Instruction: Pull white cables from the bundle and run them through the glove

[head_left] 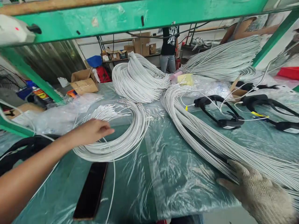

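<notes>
White cable bundle (205,133) is the biggest thing before you, running from the middle of the film-covered surface (130,186) down to your lower right. Beyond it, a fanned stack of cables (221,59) lies at the right and a thick looped heap (140,81) in the middle, both clear of your hands. On your left, the smaller coil (137,124) lies flat in a ring.

Your gloved right hand (261,189) rests on the bundle's near edge, thumb apart from the fingers with cables between; I cannot tell whether they grip. Your bare left hand (93,132) hangs over the coil, fingers curled and narrow, though blur hides whether they pinch anything. A dark phone (91,191) lies just beside the coil's near edge. Thinnest of all, one loose cable (114,174) trails from below your left hand toward you.

My reading is that the step in hand is handling the cables, the right hand steadying the bundle. Your next move probably calls for light right-hand pressure, and left fingers that avoid snagging that loose cable.
</notes>
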`<state>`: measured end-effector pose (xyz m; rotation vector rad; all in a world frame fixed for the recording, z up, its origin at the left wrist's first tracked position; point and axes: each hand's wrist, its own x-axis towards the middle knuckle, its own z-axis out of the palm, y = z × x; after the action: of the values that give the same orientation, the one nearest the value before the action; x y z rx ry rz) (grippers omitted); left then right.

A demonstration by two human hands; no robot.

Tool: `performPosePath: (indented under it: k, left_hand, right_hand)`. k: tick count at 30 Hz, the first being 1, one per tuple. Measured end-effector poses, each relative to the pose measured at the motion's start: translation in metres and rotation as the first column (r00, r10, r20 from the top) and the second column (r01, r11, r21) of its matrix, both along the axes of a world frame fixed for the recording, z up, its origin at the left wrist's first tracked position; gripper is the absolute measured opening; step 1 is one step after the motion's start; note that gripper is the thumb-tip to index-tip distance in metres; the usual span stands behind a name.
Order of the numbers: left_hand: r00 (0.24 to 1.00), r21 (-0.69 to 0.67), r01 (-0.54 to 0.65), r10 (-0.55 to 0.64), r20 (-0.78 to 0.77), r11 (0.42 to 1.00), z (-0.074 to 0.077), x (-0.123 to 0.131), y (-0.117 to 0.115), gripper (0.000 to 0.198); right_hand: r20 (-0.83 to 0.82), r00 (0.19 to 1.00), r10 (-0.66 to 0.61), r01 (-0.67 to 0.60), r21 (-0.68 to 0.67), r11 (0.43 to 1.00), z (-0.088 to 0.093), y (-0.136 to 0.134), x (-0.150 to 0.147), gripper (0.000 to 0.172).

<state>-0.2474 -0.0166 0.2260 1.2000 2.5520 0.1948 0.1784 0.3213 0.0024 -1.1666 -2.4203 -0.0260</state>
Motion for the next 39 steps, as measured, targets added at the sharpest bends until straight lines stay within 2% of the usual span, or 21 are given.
performPosePath:
  k: [3, 6, 8, 11, 14, 16, 19, 22, 26, 30, 32, 35, 39]
  left_hand:
    - [0.959, 0.03, -0.189, 0.178, 0.22, 0.981, -0.04, 0.042, -0.065, 0.053]
    - [0.89, 0.011, -0.28, 0.255, 0.377, 0.96, -0.085, 0.088, -0.096, 0.054]
    - [0.875, -0.001, -0.283, 0.259, 0.409, 0.959, -0.109, 0.117, -0.102, 0.052]
    - [0.884, 0.003, -0.298, 0.276, 0.377, 0.954, -0.135, 0.15, -0.098, 0.042]
    - [0.891, -0.01, -0.364, 0.351, 0.287, 0.931, -0.152, 0.169, -0.088, 0.027]
    - [0.876, -0.006, -0.417, 0.404, 0.263, 0.909, -0.159, 0.173, -0.082, 0.023]
    - [0.845, 0.039, -0.464, 0.43, 0.317, 0.885, -0.162, 0.168, -0.081, 0.03]
    - [0.794, 0.085, -0.481, 0.393, 0.464, 0.872, -0.156, 0.154, -0.09, 0.036]
    - [0.695, 0.114, -0.5, 0.32, 0.644, 0.858, -0.141, 0.13, -0.108, 0.033]
    - [0.644, 0.168, -0.519, 0.255, 0.721, 0.838, -0.121, 0.115, -0.12, 0.033]
    - [0.654, 0.205, -0.52, 0.232, 0.72, 0.83, -0.11, 0.114, -0.126, 0.038]
    - [0.722, 0.261, -0.512, 0.245, 0.648, 0.818, -0.097, 0.122, -0.138, 0.042]
    - [0.845, 0.329, -0.478, 0.324, 0.425, 0.814, -0.094, 0.14, -0.158, 0.039]
  right_hand:
    - [0.085, 0.988, 0.13, -0.138, 0.101, 0.985, 0.013, -0.057, -0.019, 0.063]
    - [0.012, 0.956, 0.293, -0.293, 0.021, 0.956, 0.019, -0.111, -0.046, 0.048]
    - [-0.053, 0.901, 0.43, -0.432, -0.05, 0.9, 0.015, -0.139, -0.067, 0.044]
    - [-0.048, 0.847, 0.529, -0.531, -0.097, 0.842, 0.002, -0.167, -0.088, 0.039]
    - [-0.029, 0.829, 0.559, -0.56, -0.076, 0.825, -0.007, -0.176, -0.093, 0.039]
    - [-0.044, 0.82, 0.571, -0.573, -0.073, 0.816, -0.01, -0.174, -0.092, 0.04]
    - [-0.047, 0.802, 0.596, -0.597, -0.085, 0.798, -0.01, -0.169, -0.09, 0.042]
    - [-0.045, 0.798, 0.601, -0.602, -0.089, 0.793, -0.01, -0.167, -0.089, 0.042]
    - [-0.046, 0.803, 0.594, -0.595, -0.104, 0.797, -0.012, -0.168, -0.09, 0.041]
    - [-0.05, 0.819, 0.571, -0.573, -0.109, 0.812, -0.01, -0.17, -0.09, 0.041]
    - [-0.061, 0.818, 0.571, -0.575, -0.101, 0.812, -0.009, -0.171, -0.089, 0.04]
    - [-0.064, 0.822, 0.566, -0.569, -0.08, 0.818, -0.011, -0.171, -0.087, 0.04]
    - [-0.054, 0.811, 0.582, -0.585, -0.077, 0.807, -0.019, -0.165, -0.086, 0.04]
